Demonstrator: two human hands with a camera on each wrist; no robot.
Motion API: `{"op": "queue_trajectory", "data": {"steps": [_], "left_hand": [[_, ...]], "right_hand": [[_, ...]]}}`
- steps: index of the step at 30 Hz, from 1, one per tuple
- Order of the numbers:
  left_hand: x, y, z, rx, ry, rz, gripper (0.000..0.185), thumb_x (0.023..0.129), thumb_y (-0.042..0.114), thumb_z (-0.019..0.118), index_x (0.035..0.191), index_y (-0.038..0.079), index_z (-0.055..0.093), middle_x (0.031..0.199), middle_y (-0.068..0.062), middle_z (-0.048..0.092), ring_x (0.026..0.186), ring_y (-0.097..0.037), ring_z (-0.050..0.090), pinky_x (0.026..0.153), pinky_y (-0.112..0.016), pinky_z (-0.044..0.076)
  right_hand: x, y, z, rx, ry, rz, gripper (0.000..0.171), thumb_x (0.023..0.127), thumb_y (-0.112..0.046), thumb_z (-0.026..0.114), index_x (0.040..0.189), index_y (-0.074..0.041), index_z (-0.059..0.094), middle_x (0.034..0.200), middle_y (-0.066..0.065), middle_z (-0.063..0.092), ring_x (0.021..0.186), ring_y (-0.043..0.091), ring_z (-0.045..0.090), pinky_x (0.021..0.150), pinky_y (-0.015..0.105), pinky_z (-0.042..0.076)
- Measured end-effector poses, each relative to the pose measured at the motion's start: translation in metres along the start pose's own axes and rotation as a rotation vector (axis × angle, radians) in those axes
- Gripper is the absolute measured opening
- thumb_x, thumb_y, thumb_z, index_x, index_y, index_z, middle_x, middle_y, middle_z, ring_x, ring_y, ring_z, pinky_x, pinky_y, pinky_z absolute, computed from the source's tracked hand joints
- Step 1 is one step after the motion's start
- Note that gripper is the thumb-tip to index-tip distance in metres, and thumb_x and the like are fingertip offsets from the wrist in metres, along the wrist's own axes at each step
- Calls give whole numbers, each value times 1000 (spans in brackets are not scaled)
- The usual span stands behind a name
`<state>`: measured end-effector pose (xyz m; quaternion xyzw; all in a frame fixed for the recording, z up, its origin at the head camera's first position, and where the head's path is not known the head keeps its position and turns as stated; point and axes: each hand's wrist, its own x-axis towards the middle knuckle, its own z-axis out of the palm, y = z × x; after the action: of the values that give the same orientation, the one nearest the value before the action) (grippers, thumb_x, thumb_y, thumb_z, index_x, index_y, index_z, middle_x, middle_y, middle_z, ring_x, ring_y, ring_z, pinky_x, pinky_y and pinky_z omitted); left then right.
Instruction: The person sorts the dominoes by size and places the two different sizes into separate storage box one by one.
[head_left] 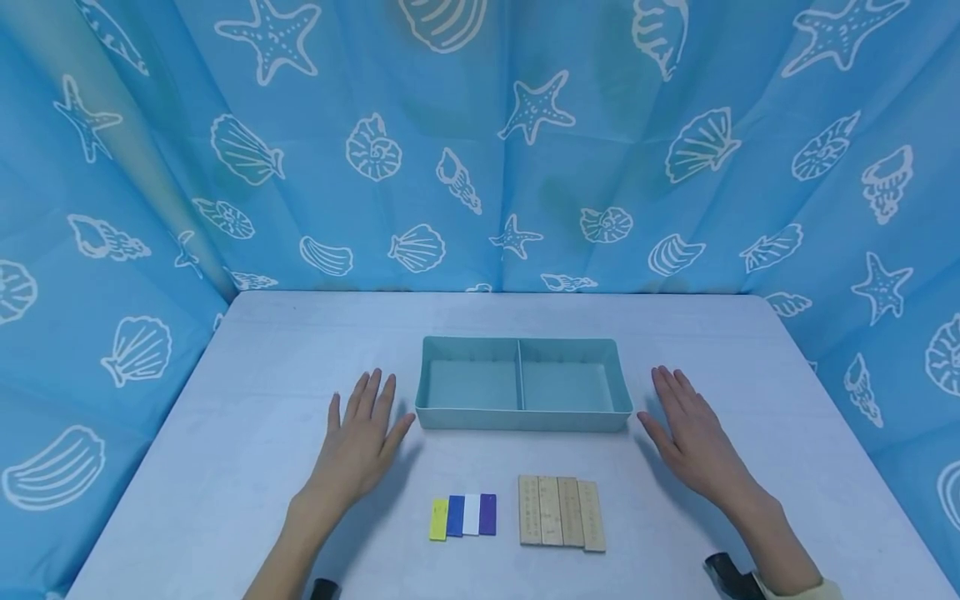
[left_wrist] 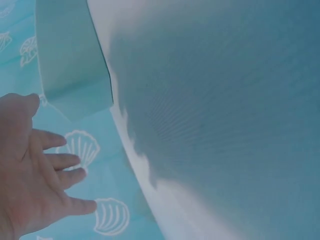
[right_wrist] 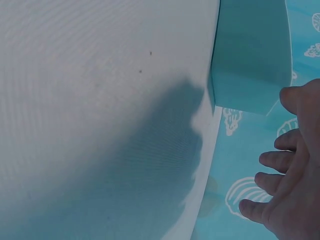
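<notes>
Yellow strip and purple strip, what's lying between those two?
In the head view, a blue strip and a white strip lie between the yellow strip and the purple strip, blue next to yellow.

Blue seashell-print curtains (head_left: 465, 92) around a white table (head_left: 315, 333) suggest a screened-off booth.

Person, seen from where I stand. Left hand (head_left: 358, 442) bare, fingers slender and tapering; left forearm (head_left: 300, 529) uncovered as far as I can see. Small black device (head_left: 325, 589) by that wrist, mostly cut off from view. Right hand (head_left: 693, 437) likewise bare, similar build. Right side: pale cream sleeve (head_left: 813, 591), only its end showing, fabric plain. Black fitting (head_left: 731, 577) next to the cuff, short, blocky, blunt-ended; markings too small to tell.
</notes>
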<state>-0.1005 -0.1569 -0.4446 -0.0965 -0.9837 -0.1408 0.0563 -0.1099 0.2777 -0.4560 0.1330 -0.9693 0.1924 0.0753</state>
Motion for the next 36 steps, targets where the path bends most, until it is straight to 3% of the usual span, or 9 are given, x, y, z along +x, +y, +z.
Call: {"op": "queue_trajectory", "data": {"steps": [5, 10, 13, 19, 23, 27, 32, 36], "left_hand": [[2, 0, -3, -58, 22, -2, 66, 103, 43, 48, 150, -3, 37, 153, -24, 36, 143, -41, 30, 115, -61, 22], [6, 3, -9, -355, -8, -77, 67, 103, 48, 45, 149, -1, 38, 151, -21, 40, 140, -39, 37, 110, -57, 35], [11, 3, -12, -544, -8, -120, 64, 102, 46, 50, 148, 1, 41, 148, -19, 45, 136, -36, 43, 106, -55, 41], [22, 2, -17, -720, 27, -191, 56, 100, 37, 60, 143, 3, 48, 135, -16, 58, 125, -32, 54, 102, -52, 47], [30, -2, -18, -833, -5, -250, 54, 98, 35, 63, 141, 5, 51, 135, -15, 58, 125, -31, 54, 102, -53, 46], [40, -8, -10, -1004, -47, -313, 57, 95, 34, 67, 141, 4, 50, 140, -16, 53, 126, -29, 53, 102, -45, 48], [50, -12, 1, -1196, -81, -391, 60, 94, 28, 70, 143, 2, 46, 144, -16, 49, 127, -26, 53, 100, -33, 49], [58, -12, 9, -1370, -84, -443, 59, 95, 22, 69, 143, 0, 44, 146, -16, 45, 130, -26, 49, 105, -35, 45]], "right_hand": [[0, -1, -2, -7, 12, 6, 70, 101, -26, 57, 155, 3, 22, 156, 28, 27, 146, 44, 17, 114, 64, 19], [-2, -4, -5, -24, 13, 19, 70, 100, -29, 59, 153, 3, 27, 153, 28, 32, 142, 46, 26, 110, 65, 27], [-5, -8, -10, -30, 22, 30, 69, 97, -29, 64, 151, 1, 34, 149, 27, 38, 136, 46, 34, 104, 66, 35], [-20, -22, -22, -26, 43, 38, 62, 91, -26, 72, 143, -3, 47, 140, 22, 49, 128, 42, 45, 97, 64, 44], [-32, -35, -30, -13, 46, 35, 60, 87, -24, 77, 139, -6, 53, 136, 19, 55, 125, 39, 50, 93, 63, 48], [-44, -48, -32, 49, 30, 7, 62, 83, -22, 81, 137, -8, 55, 133, 14, 58, 121, 34, 55, 89, 59, 52], [-58, -61, -20, 136, -49, -38, 66, 77, -24, 86, 135, -12, 58, 133, 4, 60, 119, 25, 58, 87, 49, 56], [-66, -67, -6, 172, -175, -22, 69, 78, -45, 83, 136, -18, 57, 137, -3, 56, 122, 19, 55, 90, 43, 55]]}}
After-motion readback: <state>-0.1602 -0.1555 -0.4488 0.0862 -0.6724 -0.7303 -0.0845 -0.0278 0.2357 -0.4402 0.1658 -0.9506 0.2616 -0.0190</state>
